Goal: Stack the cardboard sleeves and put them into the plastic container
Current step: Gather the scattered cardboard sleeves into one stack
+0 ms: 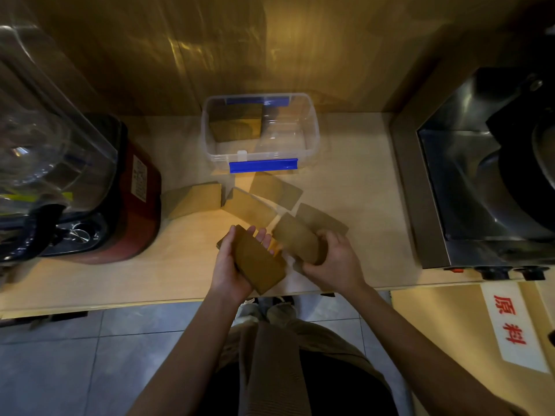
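Observation:
My left hand (pixel 228 265) grips a flat stack of brown cardboard sleeves (pixel 258 264) above the counter's front edge. Just to its right, my right hand (pixel 333 259) holds another cardboard sleeve (pixel 295 238), tilted toward the stack and close to it. Several loose sleeves lie on the counter beyond my hands: one at the left (pixel 195 199), one in the middle (pixel 249 205), one near the container (pixel 274 189) and one at the right (pixel 322 219). The clear plastic container (pixel 312 127) with blue clips stands at the back against the wall. A stack of sleeves (pixel 235 124) sits in its left half.
A red blender with a clear cover (pixel 75 181) stands at the left of the wooden counter (pixel 354 181). A steel machine (pixel 486 175) fills the right side. A white label with red characters (pixel 510 322) is on the counter front at lower right.

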Demonstrator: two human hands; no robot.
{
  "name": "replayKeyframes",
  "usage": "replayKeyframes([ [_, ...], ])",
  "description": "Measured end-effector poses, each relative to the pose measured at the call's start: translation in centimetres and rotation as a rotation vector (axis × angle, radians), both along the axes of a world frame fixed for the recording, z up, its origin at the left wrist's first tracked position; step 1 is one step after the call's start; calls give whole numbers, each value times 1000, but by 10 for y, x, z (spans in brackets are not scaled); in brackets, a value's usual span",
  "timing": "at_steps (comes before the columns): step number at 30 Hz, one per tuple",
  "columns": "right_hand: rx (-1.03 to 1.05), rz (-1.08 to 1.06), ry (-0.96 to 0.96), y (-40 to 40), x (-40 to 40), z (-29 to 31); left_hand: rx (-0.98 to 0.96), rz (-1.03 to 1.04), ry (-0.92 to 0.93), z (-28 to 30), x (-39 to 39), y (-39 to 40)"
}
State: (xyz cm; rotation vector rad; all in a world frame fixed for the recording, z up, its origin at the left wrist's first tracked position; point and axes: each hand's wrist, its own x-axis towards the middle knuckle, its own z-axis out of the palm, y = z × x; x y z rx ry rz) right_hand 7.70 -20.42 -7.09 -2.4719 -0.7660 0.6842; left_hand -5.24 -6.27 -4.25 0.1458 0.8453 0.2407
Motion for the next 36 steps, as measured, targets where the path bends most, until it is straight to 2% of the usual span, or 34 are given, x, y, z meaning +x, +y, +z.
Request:
replayKeyframes([
  [4, 255, -78, 87, 21, -6, 34, 22, 15, -19, 3, 5, 1],
  [7, 343, -33, 134, 36, -18, 52, 86, -33, -81, 4, 7, 2],
  [11, 315, 48, 141, 45, -36, 63, 108, -31, -239, 3, 7, 4],
  [14, 278, 107, 61, 48, -43, 63, 121, 8, -347, 1, 11, 8],
  [20, 183, 214, 45, 45, -40, 57, 125, 45, -298, -1, 16, 9],
  [23, 205, 228, 153, 41, -31, 56, 124, 25, -266, -1, 18, 14],
  [26, 266, 154, 255, 34, -8, 50, 97, 48, -245, 0, 20, 19],
  [28, 198, 74, 166, 29, 11, 38, 59, 70, -222, -1, 19, 21],
  [31, -25, 38, -1, 20, 36, 7, 29, 78, -185, -1, 19, 24],
  [34, -274, 123, -34, 11, 49, -21, 16, 71, -171, -1, 19, 28],
  [36, -354, 206, -72, 6, 51, -31, 12, 70, -168, -1, 21, 31],
])
